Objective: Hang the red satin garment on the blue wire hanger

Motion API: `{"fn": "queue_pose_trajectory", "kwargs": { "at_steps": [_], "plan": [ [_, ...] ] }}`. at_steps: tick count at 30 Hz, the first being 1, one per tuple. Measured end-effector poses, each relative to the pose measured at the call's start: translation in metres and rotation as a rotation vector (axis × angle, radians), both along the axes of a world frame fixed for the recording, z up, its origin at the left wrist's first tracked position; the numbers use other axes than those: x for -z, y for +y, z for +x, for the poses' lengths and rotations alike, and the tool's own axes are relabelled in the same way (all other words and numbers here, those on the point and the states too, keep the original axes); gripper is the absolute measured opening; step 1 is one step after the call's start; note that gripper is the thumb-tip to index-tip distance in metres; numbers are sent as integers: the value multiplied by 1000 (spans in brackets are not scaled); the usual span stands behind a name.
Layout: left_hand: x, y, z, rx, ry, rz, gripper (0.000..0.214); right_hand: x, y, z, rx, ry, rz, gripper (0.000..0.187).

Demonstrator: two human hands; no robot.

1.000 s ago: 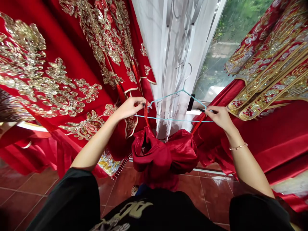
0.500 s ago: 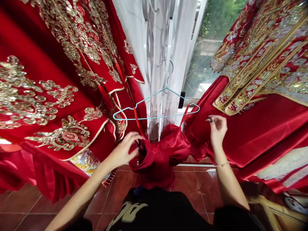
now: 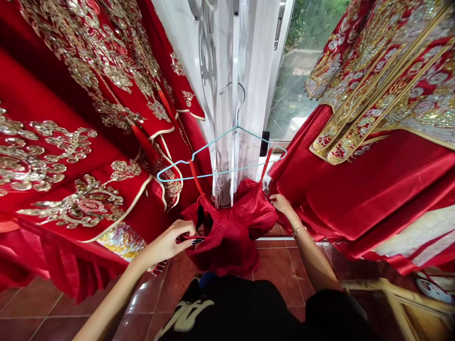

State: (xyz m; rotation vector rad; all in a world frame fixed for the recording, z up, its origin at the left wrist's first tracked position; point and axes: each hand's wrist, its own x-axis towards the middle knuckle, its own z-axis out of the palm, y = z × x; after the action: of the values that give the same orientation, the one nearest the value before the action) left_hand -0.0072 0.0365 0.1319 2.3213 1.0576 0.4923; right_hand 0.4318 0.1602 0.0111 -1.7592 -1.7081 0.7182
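Note:
A plain red satin dress [image 3: 234, 237] hangs by two thin straps from a light blue hanger [image 3: 220, 173] with a metal hook. At the dress's left side, my left hand [image 3: 177, 237] pinches the cloth edge between thumb and fingers. My right hand [image 3: 282, 204] is closed at the dress's right upper edge, below the right strap, its fingertips on the cloth. The hanger's hook [image 3: 241, 94] stands in front of a white curtain, and what it hangs on cannot be made out.
Red garments with gold sequin embroidery [image 3: 85, 203] hang on the left, and another beaded red garment [image 3: 355, 180] hangs on the right. A window [image 3: 302, 71] is behind. Reddish tiles [image 3: 280, 270] cover the floor, with a wooden frame [image 3: 394, 298] at lower right.
My right hand has moved left and down from beside the dress onto its right edge. My left hand has dropped slightly and closed on the cloth. The view has shifted a little.

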Motion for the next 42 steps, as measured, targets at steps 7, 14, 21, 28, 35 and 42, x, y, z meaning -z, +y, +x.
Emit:
{"fn": "queue_pose_trajectory", "kwargs": {
  "at_steps": [7,14,21,28,35,42],
  "plan": [
    [-5,-4,-28,-189,10,145,12,-24,-29,27,173,560,23,10],
    [3,4,-14,-813,-502,439,17,-46,-78,-1,88,1369,75,24],
    [-18,14,-3,-1027,-964,86,11,-73,-76,1,161,1086,452,33],
    [-34,49,-1,-986,-1265,155,27,-115,-41,10,189,1073,717,32],
    [-55,100,-13,-795,-1191,350,33,-142,-9,4,166,1066,738,38],
    [-92,107,25,-556,-951,334,21,-137,6,-2,187,1070,757,37]
  ]
}}
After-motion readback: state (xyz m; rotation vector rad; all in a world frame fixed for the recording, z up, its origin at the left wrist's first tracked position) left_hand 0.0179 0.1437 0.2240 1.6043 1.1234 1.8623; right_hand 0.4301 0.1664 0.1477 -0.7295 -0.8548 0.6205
